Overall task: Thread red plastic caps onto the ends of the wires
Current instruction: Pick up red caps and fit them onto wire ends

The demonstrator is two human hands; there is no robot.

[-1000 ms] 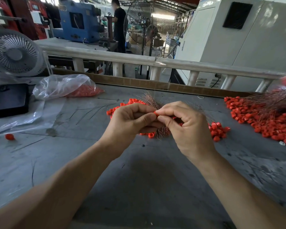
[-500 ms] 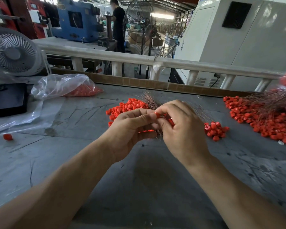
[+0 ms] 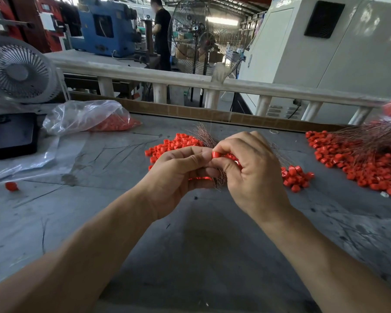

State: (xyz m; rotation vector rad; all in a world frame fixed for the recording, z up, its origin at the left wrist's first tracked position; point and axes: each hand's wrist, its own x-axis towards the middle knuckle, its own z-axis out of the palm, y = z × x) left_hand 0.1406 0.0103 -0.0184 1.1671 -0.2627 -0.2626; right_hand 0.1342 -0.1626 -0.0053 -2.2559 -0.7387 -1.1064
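the left hand (image 3: 176, 175) and right hand (image 3: 251, 175) meet above the middle of the table (image 3: 190, 256), knuckles toward the camera. the right thumb and forefinger are curled tight and pinch one red cap (image 3: 216, 154) at the spot where the two hands touch. the other right fingers fold in over more red caps against the palm. the left fingers are clenched round a bundle of thin wires (image 3: 204, 137); its thumb lies along the top, tip against the pinched cap. the wire ends fan out at 12 o'clock from the hands, and a tuft pokes out below the left fist. loose caps (image 3: 174, 146) lie on the table behind the hands, a small cluster (image 3: 296, 177) at 3 o'clock. a big heap of capped wires (image 3: 361, 159) sits further out at 2 o'clock. a plastic bag (image 3: 86, 116) with caps lies at 10 o'clock.
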